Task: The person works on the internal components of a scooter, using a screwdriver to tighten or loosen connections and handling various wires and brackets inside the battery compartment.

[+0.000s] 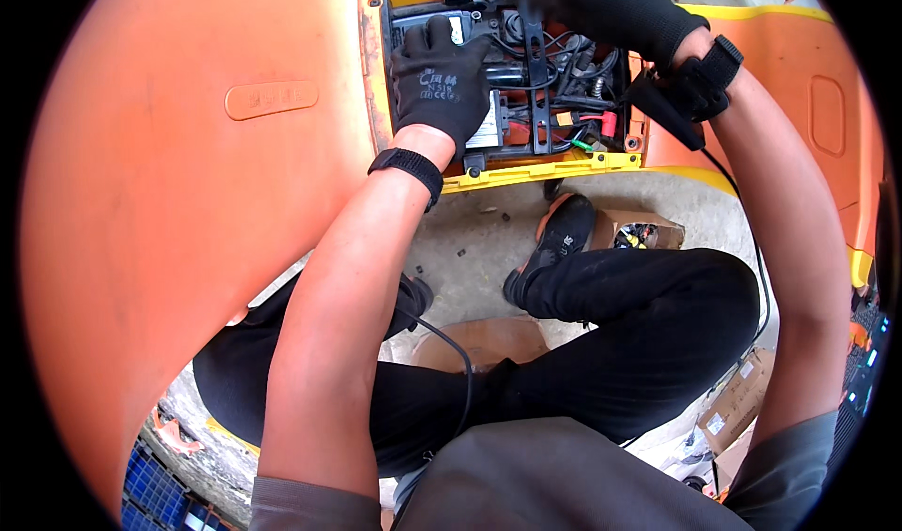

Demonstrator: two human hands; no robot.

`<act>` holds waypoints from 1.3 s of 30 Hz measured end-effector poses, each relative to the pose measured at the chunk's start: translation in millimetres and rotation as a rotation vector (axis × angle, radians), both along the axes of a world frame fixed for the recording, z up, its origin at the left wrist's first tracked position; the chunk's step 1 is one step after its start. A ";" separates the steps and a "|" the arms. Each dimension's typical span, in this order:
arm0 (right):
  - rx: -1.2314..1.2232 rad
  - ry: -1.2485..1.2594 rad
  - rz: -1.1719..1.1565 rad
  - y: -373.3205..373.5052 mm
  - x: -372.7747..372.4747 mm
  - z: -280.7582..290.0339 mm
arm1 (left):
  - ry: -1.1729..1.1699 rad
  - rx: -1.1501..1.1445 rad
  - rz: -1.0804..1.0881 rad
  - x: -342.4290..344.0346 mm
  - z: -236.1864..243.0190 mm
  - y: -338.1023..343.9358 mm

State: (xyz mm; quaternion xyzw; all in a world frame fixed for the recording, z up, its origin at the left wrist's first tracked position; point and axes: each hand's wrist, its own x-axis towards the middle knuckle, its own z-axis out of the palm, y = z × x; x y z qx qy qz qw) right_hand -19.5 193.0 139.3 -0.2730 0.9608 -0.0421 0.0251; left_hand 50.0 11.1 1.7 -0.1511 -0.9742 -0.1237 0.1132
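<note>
My left hand [439, 85], in a black glove, lies over the open compartment of an orange vehicle body, fingers spread and pointing to the far side. Under it are a dark box [460, 25] and a silver-labelled box [489, 122], both partly hidden. My right hand [611, 5], gloved too, reaches to the compartment's far edge. Its fingers are curled near the top of a black perforated bracket [539, 80]; what they hold is blurred and hidden. Black cables, a red connector [609, 123] and a green connector [583, 145] sit right of the bracket.
Large orange panels [225, 164] flank the compartment, with a yellow frame edge [545, 169] on the near side. A cardboard box of small parts [648, 233] stands on the concrete floor near my shoe. Another carton [738, 399] lies at lower right. Black cables run along both arms.
</note>
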 end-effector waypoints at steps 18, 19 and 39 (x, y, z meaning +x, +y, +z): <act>0.244 0.329 0.320 -20.9 5.5 -13.7 | 0.028 -0.025 0.001 0.3 -0.8 -0.3; 0.250 0.384 0.350 -16.4 1.0 -14.7 | 0.032 -0.028 0.001 0.4 -0.8 -0.3; -0.402 -0.234 -0.152 108.7 159.6 66.1 | -0.063 0.000 -0.008 -52.9 13.9 4.0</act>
